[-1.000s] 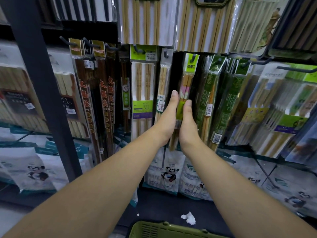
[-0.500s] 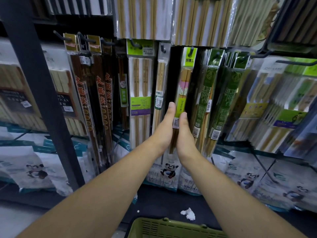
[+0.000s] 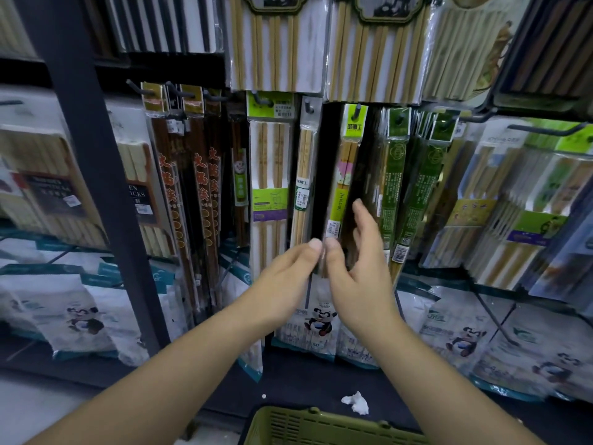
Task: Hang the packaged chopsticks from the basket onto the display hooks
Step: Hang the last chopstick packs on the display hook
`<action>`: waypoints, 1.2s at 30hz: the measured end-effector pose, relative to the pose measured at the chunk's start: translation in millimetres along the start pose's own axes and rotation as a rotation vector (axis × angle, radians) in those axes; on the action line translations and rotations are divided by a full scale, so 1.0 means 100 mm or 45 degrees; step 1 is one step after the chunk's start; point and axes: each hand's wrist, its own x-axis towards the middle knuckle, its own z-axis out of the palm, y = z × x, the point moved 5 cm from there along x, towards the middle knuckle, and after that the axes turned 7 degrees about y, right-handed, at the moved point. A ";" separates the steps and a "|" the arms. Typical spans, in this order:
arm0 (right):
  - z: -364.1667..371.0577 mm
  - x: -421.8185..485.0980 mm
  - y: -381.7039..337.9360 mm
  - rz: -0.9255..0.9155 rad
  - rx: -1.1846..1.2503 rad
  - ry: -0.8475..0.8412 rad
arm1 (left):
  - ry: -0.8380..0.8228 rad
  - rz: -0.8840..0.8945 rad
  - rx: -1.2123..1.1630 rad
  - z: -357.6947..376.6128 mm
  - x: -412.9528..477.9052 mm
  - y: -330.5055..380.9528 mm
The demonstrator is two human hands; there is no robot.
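Note:
A narrow chopstick pack (image 3: 345, 175) with a yellow-green label hangs from a display hook (image 3: 356, 111) in the middle row. My left hand (image 3: 285, 274) reaches up with straight fingers, its tip touching the pack's lower end from the left. My right hand (image 3: 361, 268) is just right of that lower end, fingers spread and relaxed, thumb beside the pack, holding nothing. The green basket (image 3: 321, 425) shows only its rim at the bottom edge; its contents are hidden.
Other chopstick packs crowd the hooks: dark red ones (image 3: 205, 194) on the left, green ones (image 3: 393, 187) close on the right. Panda-printed bags (image 3: 317, 319) hang below. A dark shelf upright (image 3: 96, 187) stands at left. A crumpled white scrap (image 3: 356, 403) lies on the floor.
Both hands slid down the hanging pack from its middle to its lower end. The right hand's fingers came off it and spread apart.

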 end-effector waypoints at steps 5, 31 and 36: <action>0.08 0.04 -0.30 -0.052 0.075 -0.067 | 0.367 0.204 0.089 -0.42 0.15 0.38; 0.94 0.81 0.13 0.341 0.454 -0.115 | 0.030 -0.092 -0.579 -0.18 1.10 0.34; 1.05 0.58 0.39 0.439 0.389 -0.137 | -0.001 -0.148 -0.621 -0.05 0.96 0.08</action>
